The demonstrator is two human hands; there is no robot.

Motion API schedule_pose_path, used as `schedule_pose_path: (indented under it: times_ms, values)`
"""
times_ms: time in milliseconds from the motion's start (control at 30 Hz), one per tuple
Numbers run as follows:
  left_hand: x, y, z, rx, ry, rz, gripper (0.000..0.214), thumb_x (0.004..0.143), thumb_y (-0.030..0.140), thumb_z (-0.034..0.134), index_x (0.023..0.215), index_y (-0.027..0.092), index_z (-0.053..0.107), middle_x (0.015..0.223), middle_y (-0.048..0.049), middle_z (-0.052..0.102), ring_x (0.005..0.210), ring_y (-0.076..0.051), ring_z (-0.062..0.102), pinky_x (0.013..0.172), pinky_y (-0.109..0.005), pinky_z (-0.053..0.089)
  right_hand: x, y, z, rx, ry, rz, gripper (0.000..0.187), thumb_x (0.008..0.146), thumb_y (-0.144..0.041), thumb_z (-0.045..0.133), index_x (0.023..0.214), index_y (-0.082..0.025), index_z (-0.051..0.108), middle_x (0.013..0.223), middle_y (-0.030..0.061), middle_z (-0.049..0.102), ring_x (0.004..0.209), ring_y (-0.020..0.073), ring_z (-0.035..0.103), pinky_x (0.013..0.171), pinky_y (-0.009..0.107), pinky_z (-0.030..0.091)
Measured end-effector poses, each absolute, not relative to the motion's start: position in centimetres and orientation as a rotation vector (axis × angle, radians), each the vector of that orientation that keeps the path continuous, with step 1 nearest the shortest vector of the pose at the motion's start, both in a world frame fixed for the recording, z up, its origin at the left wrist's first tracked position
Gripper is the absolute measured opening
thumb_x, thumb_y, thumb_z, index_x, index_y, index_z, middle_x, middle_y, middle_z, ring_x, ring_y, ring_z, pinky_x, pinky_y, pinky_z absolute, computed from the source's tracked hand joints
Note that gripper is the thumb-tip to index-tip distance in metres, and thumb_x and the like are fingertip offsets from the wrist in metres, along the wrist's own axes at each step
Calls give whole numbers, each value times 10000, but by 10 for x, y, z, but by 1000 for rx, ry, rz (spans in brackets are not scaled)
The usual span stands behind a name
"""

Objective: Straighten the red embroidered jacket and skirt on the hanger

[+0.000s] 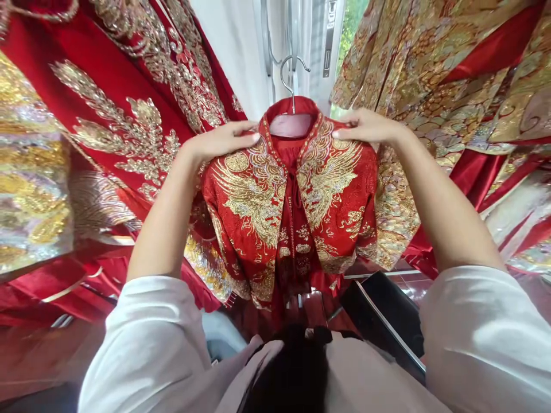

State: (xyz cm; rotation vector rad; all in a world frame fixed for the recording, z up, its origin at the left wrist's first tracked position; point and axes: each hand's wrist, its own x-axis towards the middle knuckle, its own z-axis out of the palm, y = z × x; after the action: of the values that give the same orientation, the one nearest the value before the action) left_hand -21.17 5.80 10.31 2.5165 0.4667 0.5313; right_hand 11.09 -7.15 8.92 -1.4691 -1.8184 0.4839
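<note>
Far left, red robes [107, 115] heavy with gold embroidery hang close, crowding that side. The left hand [224, 140] lies on the left shoulder of a red embroidered jacket [293, 206], fingers flat and seemingly pinching the cloth, though the grip is hard to read. The jacket hangs in the middle on a metal hanger [293, 74], its hook before a white window frame [275, 34]. The right hand [365, 126] grasps the right shoulder. More gold brocade garments [451, 86] press in from the right.
</note>
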Motion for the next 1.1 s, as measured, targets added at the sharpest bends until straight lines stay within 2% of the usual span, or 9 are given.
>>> schedule_pose_path:
  times_ms: [133, 300, 467, 633, 767, 867, 967, 1033, 1100]
  values:
    - [-227, 75, 86, 2442, 588, 529, 323, 836, 466, 553, 850, 145, 590, 758, -22, 601, 804, -170, 600, 732, -295, 497, 136, -88, 65, -1434, -1643, 728, 408, 630, -459, 799, 842, -132, 678, 776, 38, 690, 784, 181, 641, 740, 300, 521]
    - [-212, 75, 68, 2579, 822, 899, 403, 883, 498, 446, 788, 141, 606, 637, -16, 527, 753, -172, 582, 724, -285, 476, 136, -82, 36, -1342, -1322, 676, 350, 792, -478, 652, 832, -131, 674, 829, 84, 707, 858, 211, 669, 812, 372, 526]
    - [-198, 65, 62, 2497, 1182, 1308, 483, 859, 619, 439, 820, 171, 613, 768, -108, 593, 988, -302, 581, 879, -398, 442, 128, -72, 18, -1404, -1169, 671, 331, 932, -378, 475, 883, -101, 648, 1010, 124, 690, 976, 157, 627, 894, 323, 470]
    - [-192, 40, 54, 2469, 1380, 1418, 598, 862, 641, 415, 1136, 139, 591, 1104, -171, 609, 1200, -348, 485, 1107, -488, 247, 127, -84, 13, -1621, -1074, 107, 353, 918, -383, 439, 893, -99, 647, 1032, 141, 660, 1014, 213, 594, 935, 395, 439]
    - [-190, -5, -11, 2578, 1346, 1687, 714, 874, 568, 463, 1400, 93, 374, 1443, -190, 373, 1388, -320, 273, 1197, -483, -9, 77, -114, -22, -1537, -799, -601, 392, 887, -351, 419, 1196, -136, 528, 1261, 157, 527, 1215, 269, 468, 1079, 489, 301]
    - [-184, -33, -92, 2434, 1434, 1507, 674, 811, 515, 579, 1352, 143, 424, 1464, -212, 331, 1419, -368, 197, 1177, -574, 50, 5, -125, -85, -1585, -905, -947, 423, 866, -369, 450, 1233, -161, 468, 1331, 168, 442, 1296, 295, 385, 1068, 545, 296]
    - [-184, -43, -155, 2306, 1606, 1397, 620, 815, 381, 586, 1335, 83, 427, 1433, -285, 326, 1384, -405, 254, 1122, -622, 173, -43, -117, -147, -1925, -979, -778, 675, 799, -412, 510, 1357, -71, 341, 1454, 281, 212, 1391, 410, 156, 1029, 653, 249]
    - [-192, -39, -175, 2300, 1631, 1381, 500, 837, 232, 502, 1300, 51, 452, 1381, -290, 384, 1333, -383, 345, 1095, -583, 257, -43, -109, -171, -1988, -907, -669, 636, 800, -324, 469, 1355, -40, 344, 1439, 304, 216, 1381, 398, 182, 1021, 639, 271]
    - [-203, -31, -180, 2323, 1613, 1290, 408, 822, 111, 418, 1216, 60, 514, 1251, -255, 511, 1224, -349, 468, 1057, -534, 327, -27, -109, -177, -1920, -892, -613, 513, 797, -220, 397, 1283, -62, 434, 1366, 267, 357, 1321, 332, 325, 1023, 559, 330]
